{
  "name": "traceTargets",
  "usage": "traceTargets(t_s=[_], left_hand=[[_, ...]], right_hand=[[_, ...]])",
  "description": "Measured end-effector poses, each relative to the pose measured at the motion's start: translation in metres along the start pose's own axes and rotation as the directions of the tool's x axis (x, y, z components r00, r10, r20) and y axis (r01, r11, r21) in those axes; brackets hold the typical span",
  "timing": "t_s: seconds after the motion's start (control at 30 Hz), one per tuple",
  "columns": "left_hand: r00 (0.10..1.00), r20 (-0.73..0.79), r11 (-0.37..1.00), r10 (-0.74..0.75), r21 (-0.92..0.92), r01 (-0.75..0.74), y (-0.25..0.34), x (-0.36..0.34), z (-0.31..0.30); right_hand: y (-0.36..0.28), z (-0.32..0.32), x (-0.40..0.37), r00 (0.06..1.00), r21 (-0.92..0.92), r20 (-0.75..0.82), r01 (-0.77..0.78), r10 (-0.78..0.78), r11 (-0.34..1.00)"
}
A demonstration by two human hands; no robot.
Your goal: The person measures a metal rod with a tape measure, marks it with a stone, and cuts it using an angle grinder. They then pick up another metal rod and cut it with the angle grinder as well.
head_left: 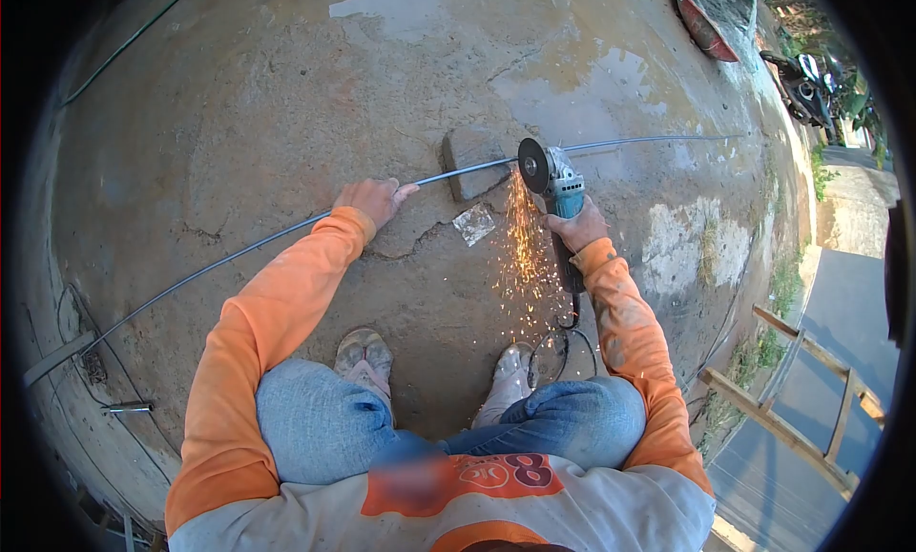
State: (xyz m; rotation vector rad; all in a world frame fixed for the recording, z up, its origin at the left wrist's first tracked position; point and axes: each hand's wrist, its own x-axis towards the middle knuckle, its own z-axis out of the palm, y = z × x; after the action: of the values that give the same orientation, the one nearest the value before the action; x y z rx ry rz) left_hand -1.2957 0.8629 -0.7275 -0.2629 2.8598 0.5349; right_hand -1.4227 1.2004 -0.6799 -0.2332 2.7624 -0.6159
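Note:
A long thin metal rod (pixel 239 251) runs across the ground and rests over a dark block (pixel 468 156). My left hand (pixel 374 201) is closed around the rod, left of the block. My right hand (pixel 580 226) grips the teal body of an angle grinder (pixel 567 195). The grinder's dark disc (pixel 534 166) meets the rod just right of the block. Orange sparks (pixel 523 242) spray from that spot down toward my feet. A small pale flat scrap (pixel 473 224) lies just below the block.
My shoes (pixel 364 354) stand on the concrete ground, with the grinder's black cord (pixel 563 337) looped by the right one. A wooden ladder-like frame (pixel 782 416) lies at the lower right. A red pan (pixel 704 25) and a motorcycle (pixel 807 86) are at the upper right.

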Motion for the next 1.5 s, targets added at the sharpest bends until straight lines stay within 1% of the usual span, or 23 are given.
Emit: traceTargets(t_s=[0.07,0.13,0.27,0.33,0.47,0.53,0.67,0.73,0.87,0.97,1.03,1.07,1.13,1.27,1.33,1.47,1.5], left_hand=[[1.000,0.003,1.000,-0.008,-0.002,0.008,0.001,0.000,0.000],[1.000,0.010,1.000,-0.008,-0.002,0.008,0.001,0.000,-0.001],[1.000,0.000,1.000,-0.005,-0.002,0.005,0.001,0.000,0.000],[1.000,-0.008,1.000,0.002,0.017,-0.002,-0.001,0.001,0.002],[1.000,0.021,1.000,-0.016,0.015,0.016,0.000,0.000,0.000],[0.999,0.029,1.000,-0.013,0.019,0.013,0.000,0.000,0.000],[1.000,0.029,1.000,-0.010,0.028,0.009,0.001,0.000,-0.001],[1.000,-0.002,1.000,0.008,0.017,-0.008,0.000,0.000,0.000],[1.000,0.001,1.000,0.011,0.018,-0.011,0.000,0.000,0.000],[1.000,0.004,1.000,0.002,0.012,-0.002,0.000,0.000,0.001],[1.000,-0.013,1.000,0.004,0.029,-0.004,0.000,0.000,0.001],[1.000,-0.014,1.000,0.003,0.029,-0.003,0.000,0.000,0.001],[1.000,-0.006,1.000,0.009,0.023,-0.009,0.000,0.000,0.001],[1.000,-0.011,0.999,0.012,0.033,-0.012,-0.001,0.000,0.003],[1.000,-0.023,1.000,0.013,0.011,-0.013,-0.001,0.000,0.002],[1.000,-0.023,1.000,0.012,0.014,-0.012,0.000,-0.001,0.001],[1.000,-0.024,1.000,0.013,0.014,-0.012,0.000,-0.001,0.000]], right_hand=[[0.005,0.001,0.001,1.000,0.024,-0.004,0.025,-0.025,0.999],[-0.008,-0.006,-0.004,0.999,0.024,0.041,-0.023,0.022,0.999],[-0.003,-0.003,-0.003,0.996,-0.040,0.045,-0.081,0.083,0.996],[0.001,0.000,-0.002,1.000,-0.025,0.015,-0.025,0.025,0.999],[-0.001,0.000,0.001,0.999,-0.069,0.016,-0.034,0.035,0.997],[-0.010,-0.004,0.000,0.998,-0.026,0.018,-0.055,0.055,0.998],[-0.008,-0.002,0.003,0.999,-0.004,-0.010,-0.037,0.037,0.999],[-0.006,-0.001,0.005,0.999,-0.010,-0.008,-0.031,0.031,0.999],[-0.006,-0.001,0.004,0.999,-0.037,-0.015,-0.043,0.042,0.998],[0.000,0.001,0.008,1.000,-0.028,-0.001,-0.026,0.026,0.999],[0.005,0.005,0.013,1.000,-0.061,-0.017,-0.010,0.009,0.998],[0.007,0.005,0.015,1.000,-0.061,-0.017,-0.009,0.007,0.998],[0.002,0.000,0.014,0.999,-0.032,0.036,-0.025,0.026,0.999],[-0.003,-0.001,0.014,0.998,-0.008,0.041,-0.042,0.042,0.999],[-0.001,0.003,0.015,1.000,-0.043,-0.005,-0.028,0.028,0.999],[-0.002,0.003,0.013,1.000,-0.031,-0.019,-0.022,0.021,0.999],[-0.001,0.003,0.013,0.999,-0.033,-0.034,-0.001,0.000,0.999]])
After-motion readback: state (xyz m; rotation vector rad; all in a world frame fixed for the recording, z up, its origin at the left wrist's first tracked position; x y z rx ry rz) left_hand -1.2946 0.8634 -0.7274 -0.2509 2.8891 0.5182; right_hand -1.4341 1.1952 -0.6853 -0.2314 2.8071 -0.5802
